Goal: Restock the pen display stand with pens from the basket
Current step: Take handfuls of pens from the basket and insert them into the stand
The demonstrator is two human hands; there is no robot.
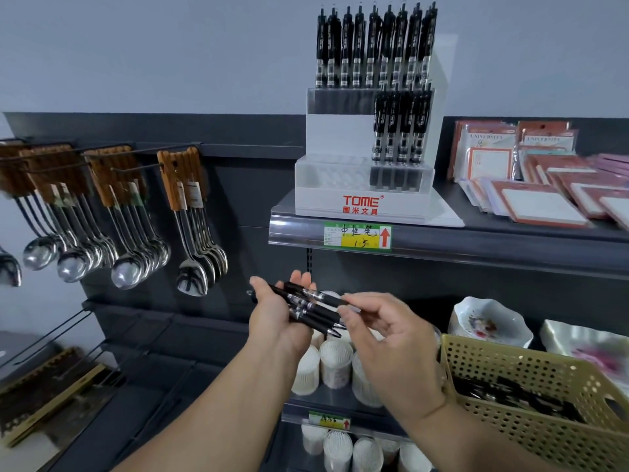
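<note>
**Light, slick pens: take them mid-barrel**

Lower centre of the frame, the left hand (272, 318) cups loose pens (308, 316). The right hand (384, 332) pinches one pen (328, 300). They look stiff and likely to roll. The stand (340, 199) is above, the basket (510, 369) lower right.

Pens (308, 310) in my left hand (272, 318): black plastic, glossy, clear barrel sections, matt grip ends. Display stand (335, 185): smooth white plastic, frosted clear tiers. Basket (510, 366): perforated yellowish plastic, matt. Spoons (126, 272): polished metal bowls, mirror-bright; wood-grain handles. Shelf (493, 224): dark, matt, smooth; glossy clear plastic strip (510, 247) along edge.
</note>
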